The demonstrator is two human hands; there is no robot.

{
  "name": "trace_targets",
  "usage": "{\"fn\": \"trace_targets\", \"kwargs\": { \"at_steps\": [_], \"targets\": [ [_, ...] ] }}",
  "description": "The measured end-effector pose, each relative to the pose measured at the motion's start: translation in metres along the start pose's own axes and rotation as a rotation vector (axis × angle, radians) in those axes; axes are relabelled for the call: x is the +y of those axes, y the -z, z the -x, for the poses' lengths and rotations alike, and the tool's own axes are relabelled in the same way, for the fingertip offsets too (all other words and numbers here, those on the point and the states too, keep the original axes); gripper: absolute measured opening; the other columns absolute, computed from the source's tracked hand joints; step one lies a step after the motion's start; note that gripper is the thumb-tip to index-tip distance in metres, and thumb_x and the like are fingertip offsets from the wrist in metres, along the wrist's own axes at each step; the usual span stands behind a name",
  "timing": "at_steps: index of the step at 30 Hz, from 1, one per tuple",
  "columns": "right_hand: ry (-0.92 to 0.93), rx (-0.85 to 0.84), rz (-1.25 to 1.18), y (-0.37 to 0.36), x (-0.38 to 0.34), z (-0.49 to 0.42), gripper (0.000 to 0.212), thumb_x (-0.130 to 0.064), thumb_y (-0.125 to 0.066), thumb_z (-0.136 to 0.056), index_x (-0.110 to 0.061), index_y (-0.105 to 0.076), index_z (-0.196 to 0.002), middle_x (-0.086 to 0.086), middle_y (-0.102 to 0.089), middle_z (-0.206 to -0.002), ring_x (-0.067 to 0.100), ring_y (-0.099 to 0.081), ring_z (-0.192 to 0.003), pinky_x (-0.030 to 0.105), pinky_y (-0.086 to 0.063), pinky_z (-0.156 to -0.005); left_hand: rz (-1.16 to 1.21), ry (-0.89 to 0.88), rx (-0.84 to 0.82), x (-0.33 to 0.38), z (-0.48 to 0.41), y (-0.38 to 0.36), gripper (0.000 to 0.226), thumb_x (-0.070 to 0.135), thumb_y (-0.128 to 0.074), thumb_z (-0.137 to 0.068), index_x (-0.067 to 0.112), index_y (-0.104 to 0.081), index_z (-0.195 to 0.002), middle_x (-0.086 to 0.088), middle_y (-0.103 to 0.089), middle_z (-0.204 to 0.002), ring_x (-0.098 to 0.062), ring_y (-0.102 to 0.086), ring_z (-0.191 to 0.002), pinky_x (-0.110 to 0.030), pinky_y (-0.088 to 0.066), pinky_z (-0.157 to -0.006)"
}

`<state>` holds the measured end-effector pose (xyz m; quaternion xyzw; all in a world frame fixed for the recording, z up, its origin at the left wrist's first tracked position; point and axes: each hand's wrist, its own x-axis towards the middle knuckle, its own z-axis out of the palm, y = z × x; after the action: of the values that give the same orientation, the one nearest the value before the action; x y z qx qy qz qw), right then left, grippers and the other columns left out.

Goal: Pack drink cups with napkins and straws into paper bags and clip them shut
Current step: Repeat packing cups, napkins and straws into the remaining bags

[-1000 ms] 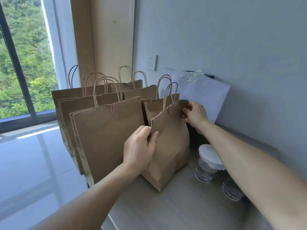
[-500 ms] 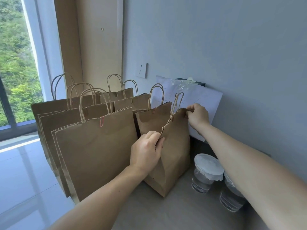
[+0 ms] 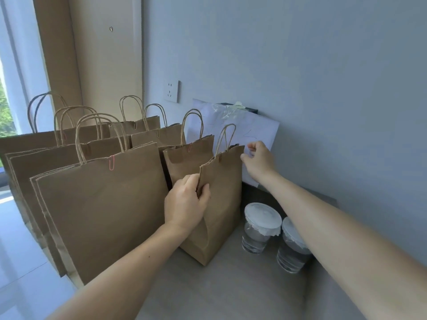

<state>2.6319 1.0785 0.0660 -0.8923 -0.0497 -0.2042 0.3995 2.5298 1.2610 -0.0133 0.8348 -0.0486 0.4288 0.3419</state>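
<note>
Countertop; clipped bags, lidded cups flank bag.

Bags crowd left — cups block right.

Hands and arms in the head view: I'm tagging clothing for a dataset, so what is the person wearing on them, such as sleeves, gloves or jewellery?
Nothing is worn. The left hand and right hand are bare: no gloves, and no rings or bracelets show. The left forearm and right forearm are bare too, with no sleeve, watch or band up to the frame edge.
</note>
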Motion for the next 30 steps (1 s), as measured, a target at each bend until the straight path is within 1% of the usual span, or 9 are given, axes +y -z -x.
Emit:
{"fn": "trace_targets", "kwargs": {
  "at_steps": [1, 2, 3, 6, 8, 11, 18, 23, 30],
  "targets": [
    [0.002, -0.028, 0.015, 0.004, 0.001, 0.008, 0.043, -0.021, -0.061, -0.095, -0.011, -0.048, -0.134, 0.005, -0.052, -0.138, 0.021, -0.049, -0.128, 0.03, -0.038, -0.101, -0.004, 0.038, 0.001, 0.005, 0.0, 0.001, 0.021, 0.023, -0.069, -0.086, 0.015, -0.062, -0.104, 0.003, -0.061, -0.1, -0.025, -0.058, -0.1, -0.034, -0.044, -0.073],
    [0.003, -0.058, 0.031, 0.009, 0.002, 0.017, 0.048, -0.024, -0.062, -0.094, -0.011, -0.045, -0.138, 0.006, -0.048, -0.144, 0.022, -0.046, -0.132, 0.032, -0.037, -0.104, -0.023, 0.061, -0.005, 0.01, 0.001, 0.001, 0.044, 0.026, -0.071, -0.084, 0.014, -0.057, -0.124, -0.002, -0.058, -0.123, -0.027, -0.051, -0.119, -0.038, -0.043, -0.09],
    [0.004, -0.087, 0.047, 0.015, 0.004, 0.026, 0.053, -0.027, -0.062, -0.094, -0.011, -0.043, -0.14, 0.006, -0.045, -0.147, 0.022, -0.043, -0.135, 0.033, -0.036, -0.106, -0.046, 0.06, 0.005, 0.018, 0.003, 0.003, 0.065, 0.028, -0.073, -0.083, 0.011, -0.047, -0.14, -0.008, -0.049, -0.14, -0.028, -0.04, -0.134, -0.042, -0.035, -0.105],
    [0.024, -0.139, 0.105, 0.037, 0.012, 0.055, 0.058, -0.033, -0.063, -0.093, -0.011, -0.042, -0.143, 0.005, -0.043, -0.15, 0.022, -0.041, -0.137, 0.036, -0.035, -0.109, -0.138, -0.019, 0.006, 0.05, 0.012, 0.006, 0.087, 0.033, -0.069, -0.084, 0.011, -0.024, -0.154, -0.011, -0.023, -0.16, -0.029, -0.012, -0.15, -0.046, -0.007, -0.12],
    [0.065, -0.147, 0.162, 0.057, 0.02, 0.074, 0.057, -0.036, -0.063, -0.093, -0.013, -0.044, -0.142, 0.004, -0.044, -0.148, 0.022, -0.043, -0.135, 0.038, -0.037, -0.108, -0.199, -0.063, -0.083, 0.071, 0.018, 0.002, 0.084, 0.038, -0.061, -0.088, 0.015, -0.018, -0.156, -0.007, -0.01, -0.164, -0.024, 0.005, -0.152, -0.045, 0.005, -0.12],
    [0.108, -0.127, 0.252, 0.098, 0.035, 0.103, 0.056, -0.04, -0.061, -0.093, -0.015, -0.045, -0.142, 0.002, -0.044, -0.147, 0.02, -0.045, -0.132, 0.034, -0.037, -0.105, -0.257, -0.051, -0.272, 0.108, 0.028, -0.009, 0.076, 0.046, -0.05, -0.092, 0.02, -0.017, -0.156, -0.003, -0.004, -0.165, -0.02, 0.013, -0.151, -0.047, 0.005, -0.12],
    [0.043, -0.088, 0.342, 0.216, 0.101, 0.178, 0.059, -0.04, -0.065, -0.092, -0.008, -0.05, -0.139, 0.01, -0.046, -0.143, 0.024, -0.044, -0.133, 0.03, -0.033, -0.108, -0.31, -0.099, -0.561, 0.225, 0.074, -0.045, 0.069, 0.052, -0.043, -0.094, 0.019, -0.027, -0.152, -0.003, -0.017, -0.162, -0.021, 0.001, -0.151, -0.046, -0.011, -0.119],
    [-0.119, -0.085, 0.384, 0.3, 0.171, 0.247, 0.065, -0.042, -0.067, -0.089, -0.01, -0.048, -0.141, 0.011, -0.043, -0.147, 0.026, -0.043, -0.135, 0.032, -0.034, -0.108, -0.289, -0.199, -0.679, 0.311, 0.123, -0.083, 0.069, 0.051, -0.051, -0.089, 0.019, -0.035, -0.147, -0.003, -0.028, -0.157, -0.022, -0.012, -0.148, -0.045, -0.019, -0.115],
    [-0.363, -0.113, 0.431, 0.374, 0.258, 0.33, 0.068, -0.046, -0.064, -0.089, -0.013, -0.043, -0.144, 0.008, -0.035, -0.152, 0.025, -0.037, -0.139, 0.035, -0.033, -0.108, -0.257, -0.329, -0.912, 0.386, 0.214, -0.14, 0.071, 0.054, -0.048, -0.09, 0.02, -0.03, -0.15, -0.004, -0.029, -0.157, -0.025, -0.018, -0.146, -0.046, -0.022, -0.115]
  ]
}}
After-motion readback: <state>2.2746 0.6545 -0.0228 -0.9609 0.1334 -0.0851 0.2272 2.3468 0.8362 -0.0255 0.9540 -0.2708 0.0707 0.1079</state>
